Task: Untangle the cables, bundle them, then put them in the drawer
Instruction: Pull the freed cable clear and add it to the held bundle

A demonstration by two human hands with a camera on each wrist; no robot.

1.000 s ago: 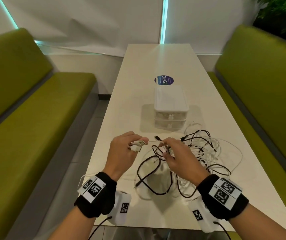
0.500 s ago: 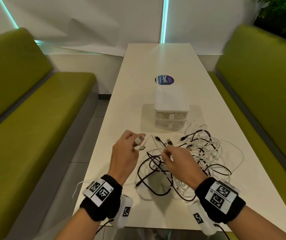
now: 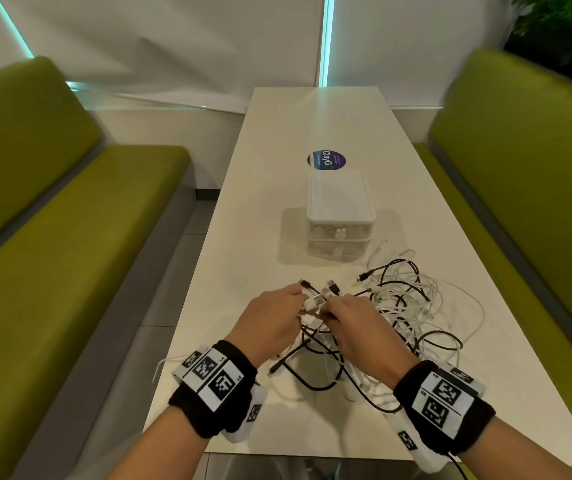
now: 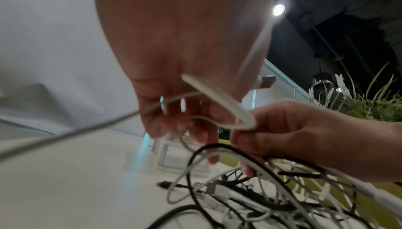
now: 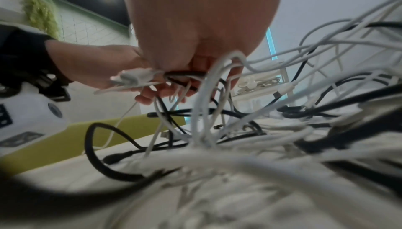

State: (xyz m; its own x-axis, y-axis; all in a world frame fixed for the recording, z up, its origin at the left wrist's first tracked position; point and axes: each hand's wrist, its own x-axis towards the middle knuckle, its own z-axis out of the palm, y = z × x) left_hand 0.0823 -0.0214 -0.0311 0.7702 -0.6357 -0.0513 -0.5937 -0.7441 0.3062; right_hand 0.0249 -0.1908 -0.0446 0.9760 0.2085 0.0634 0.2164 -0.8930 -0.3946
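The left hand (image 3: pixel 270 320) and right hand (image 3: pixel 354 327), apart a second ago, now meet at the near left edge of the cable tangle (image 3: pixel 399 306) on the bench (image 3: pixel 243 237), both pinching a white cable (image 4: pixel 219 98), suggesting untangling has barely begun.

Tangled black and white cables (image 3: pixel 402 317), 2-drawer organizer (image 3: pixel 338 216) (shut) behind

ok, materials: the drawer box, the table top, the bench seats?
Drawer box: looks like plastic, frosted white; the drawer fronts are translucent, with shapes showing through them. Table top: smooth white, slight sheen reflecting the window light, probably laminate, though I can't tell for sure. Bench seats: matte green upholstery, fabric or vinyl, on a grey base; too little detail to say which.
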